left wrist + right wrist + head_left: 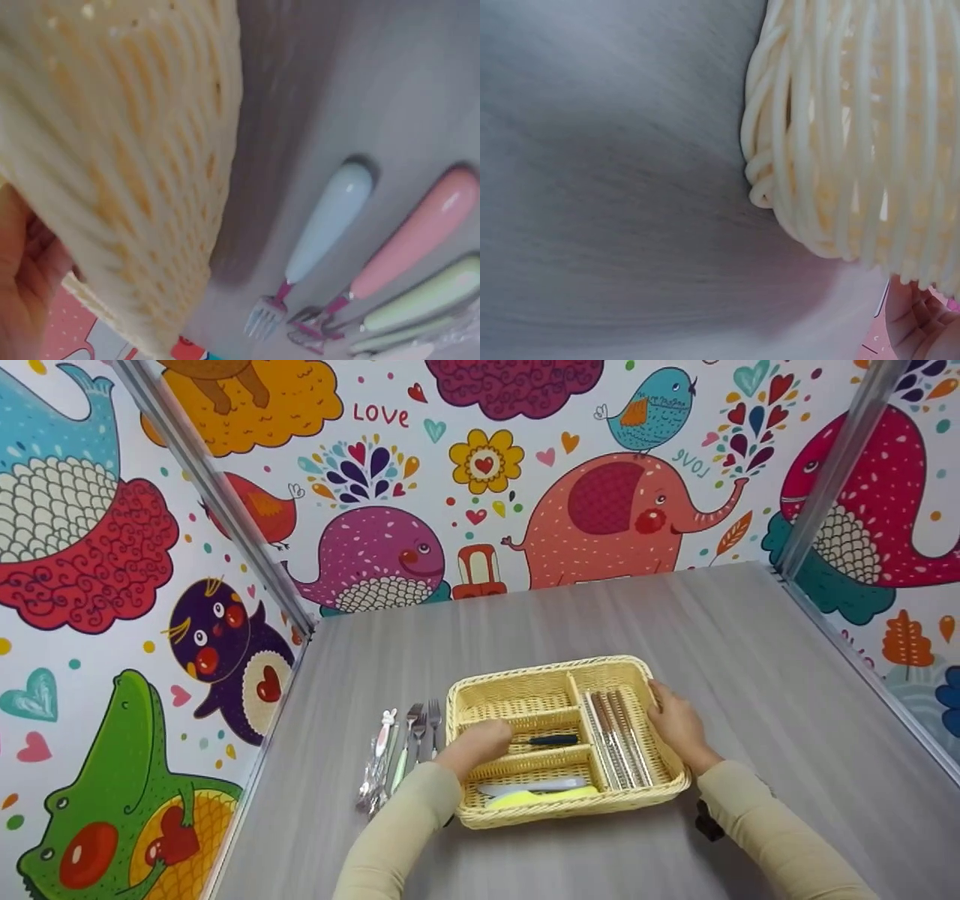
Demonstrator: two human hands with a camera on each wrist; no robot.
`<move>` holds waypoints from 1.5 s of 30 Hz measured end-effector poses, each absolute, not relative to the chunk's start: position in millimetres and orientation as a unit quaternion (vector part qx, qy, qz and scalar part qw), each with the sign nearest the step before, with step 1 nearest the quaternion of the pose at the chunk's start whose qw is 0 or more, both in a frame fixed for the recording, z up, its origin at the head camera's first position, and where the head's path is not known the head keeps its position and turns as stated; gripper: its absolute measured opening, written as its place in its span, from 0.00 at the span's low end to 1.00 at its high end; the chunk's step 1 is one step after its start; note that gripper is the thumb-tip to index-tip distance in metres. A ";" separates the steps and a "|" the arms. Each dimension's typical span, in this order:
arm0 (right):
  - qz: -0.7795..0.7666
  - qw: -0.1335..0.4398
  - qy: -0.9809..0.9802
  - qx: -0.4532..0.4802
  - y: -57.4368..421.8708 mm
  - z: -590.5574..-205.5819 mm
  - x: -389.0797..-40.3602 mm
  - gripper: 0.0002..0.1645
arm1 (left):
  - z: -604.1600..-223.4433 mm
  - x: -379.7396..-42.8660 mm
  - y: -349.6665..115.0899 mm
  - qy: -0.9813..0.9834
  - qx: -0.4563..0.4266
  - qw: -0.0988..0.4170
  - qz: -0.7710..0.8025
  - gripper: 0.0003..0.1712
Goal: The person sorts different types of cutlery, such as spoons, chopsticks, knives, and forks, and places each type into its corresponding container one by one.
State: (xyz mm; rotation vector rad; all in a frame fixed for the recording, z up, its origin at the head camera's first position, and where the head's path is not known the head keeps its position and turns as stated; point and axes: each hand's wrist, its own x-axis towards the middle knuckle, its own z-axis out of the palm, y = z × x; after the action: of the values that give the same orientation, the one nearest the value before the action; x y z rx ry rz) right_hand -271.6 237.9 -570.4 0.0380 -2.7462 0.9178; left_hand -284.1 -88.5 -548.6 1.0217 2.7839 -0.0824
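Note:
A pale yellow woven basket (546, 808) with several compartments stands on the grey table. My right hand (679, 726) grips its right rim; in the right wrist view only part of that hand (919, 322) shows past the woven wall. Over the left rim reaches my left hand (478, 744), fingers bent above the middle left compartment, where a dark-handled utensil (553, 740) lies. What those fingers touch is hidden. The front compartment holds a yellow-handled utensil (536, 797) and a grey one (551, 785). Chopsticks (619, 739) fill the long right compartment.
Left of the basket lie several forks (420, 726) and a utensil with a white rabbit-shaped end (386, 727), beside clear-wrapped pieces (369, 784). The left wrist view shows blue (330, 221) and pink handles (420, 232). Printed walls bound the table's back and sides.

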 end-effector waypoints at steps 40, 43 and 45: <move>0.319 0.121 -0.940 0.021 238.4 -569.8 -272.1 0.27 | -509.2 -272.6 -219.1 0.955 -0.033 -0.026 0.295 0.17; 0.321 0.122 -0.939 0.019 238.8 -569.3 -271.5 0.27 | -521.8 -264.2 -246.5 0.968 -0.099 0.004 0.232 0.19; 0.322 0.123 -0.938 0.019 238.6 -568.8 -271.5 0.27 | -529.9 -257.6 -260.4 0.970 -0.133 0.034 0.202 0.21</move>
State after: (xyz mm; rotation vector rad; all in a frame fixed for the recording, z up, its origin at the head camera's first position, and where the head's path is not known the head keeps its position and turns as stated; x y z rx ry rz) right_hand -271.5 238.6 -568.8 0.0547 -2.7373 0.9407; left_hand -257.6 -260.4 -529.9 -0.4087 2.9822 0.6218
